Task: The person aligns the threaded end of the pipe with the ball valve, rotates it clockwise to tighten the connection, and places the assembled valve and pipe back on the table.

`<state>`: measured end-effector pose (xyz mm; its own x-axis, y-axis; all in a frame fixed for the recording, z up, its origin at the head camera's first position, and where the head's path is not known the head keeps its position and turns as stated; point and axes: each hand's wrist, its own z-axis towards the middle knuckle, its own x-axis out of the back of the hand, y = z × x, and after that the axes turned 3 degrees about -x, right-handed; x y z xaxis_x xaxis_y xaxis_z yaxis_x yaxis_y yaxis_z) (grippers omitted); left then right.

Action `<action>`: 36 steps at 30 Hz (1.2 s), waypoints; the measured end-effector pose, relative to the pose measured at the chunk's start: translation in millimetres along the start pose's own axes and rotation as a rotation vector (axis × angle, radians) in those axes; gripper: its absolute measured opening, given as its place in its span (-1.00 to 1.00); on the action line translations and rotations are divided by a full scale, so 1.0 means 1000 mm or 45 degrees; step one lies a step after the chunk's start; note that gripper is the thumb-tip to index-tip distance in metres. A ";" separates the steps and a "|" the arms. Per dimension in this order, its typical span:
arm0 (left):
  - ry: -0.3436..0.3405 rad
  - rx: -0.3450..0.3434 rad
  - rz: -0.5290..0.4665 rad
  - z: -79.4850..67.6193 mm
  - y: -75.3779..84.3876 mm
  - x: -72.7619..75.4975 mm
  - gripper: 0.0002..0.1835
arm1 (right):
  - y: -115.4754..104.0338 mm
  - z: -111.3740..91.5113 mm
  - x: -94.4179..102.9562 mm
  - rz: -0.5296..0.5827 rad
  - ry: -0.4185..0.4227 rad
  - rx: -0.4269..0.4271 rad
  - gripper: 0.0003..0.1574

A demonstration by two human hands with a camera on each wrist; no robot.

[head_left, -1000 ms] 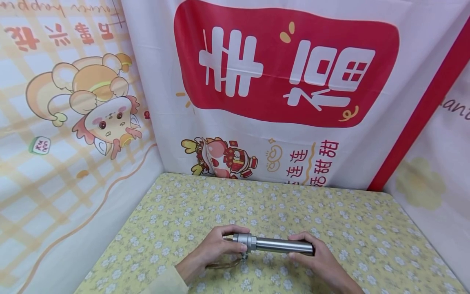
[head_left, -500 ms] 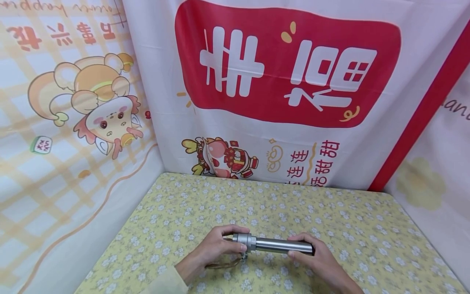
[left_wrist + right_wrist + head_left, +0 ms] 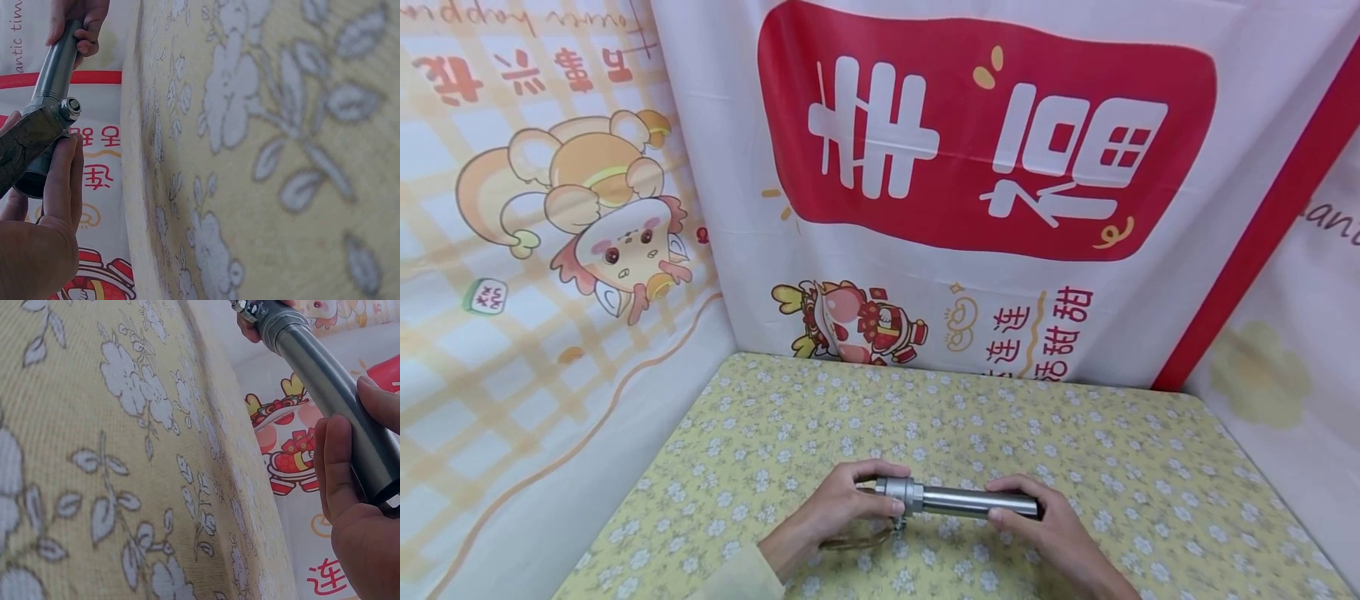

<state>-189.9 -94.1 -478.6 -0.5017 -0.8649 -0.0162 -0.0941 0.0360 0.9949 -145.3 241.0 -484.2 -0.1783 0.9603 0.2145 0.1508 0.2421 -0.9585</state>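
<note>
We see a long, smooth, shiny grey pipe [image 3: 962, 501] joined to a chunky, duller valve [image 3: 896, 492] with a brownish handle [image 3: 857, 542]. The left hand [image 3: 835, 504] grips the valve and the right hand [image 3: 1047, 523] holds the pipe's other end, over the yellow flowery table [image 3: 1000, 429].
</note>
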 end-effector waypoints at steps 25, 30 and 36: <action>0.016 0.032 0.015 0.000 0.000 0.000 -0.44 | 0.002 -0.002 0.002 0.010 -0.111 0.043 -0.34; 0.015 0.028 0.010 0.000 0.000 0.001 -0.43 | 0.002 -0.001 0.004 0.020 -0.146 0.045 -0.31; 0.016 0.032 0.012 -0.001 0.000 0.001 -0.44 | 0.000 -0.001 0.003 -0.010 -0.086 -0.002 -0.25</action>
<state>-189.6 -95.0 -478.3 -0.4917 -0.8708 -0.0056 -0.1115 0.0565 0.9922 -145.3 244.0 -483.4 -0.2446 0.9470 0.2085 0.1503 0.2494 -0.9567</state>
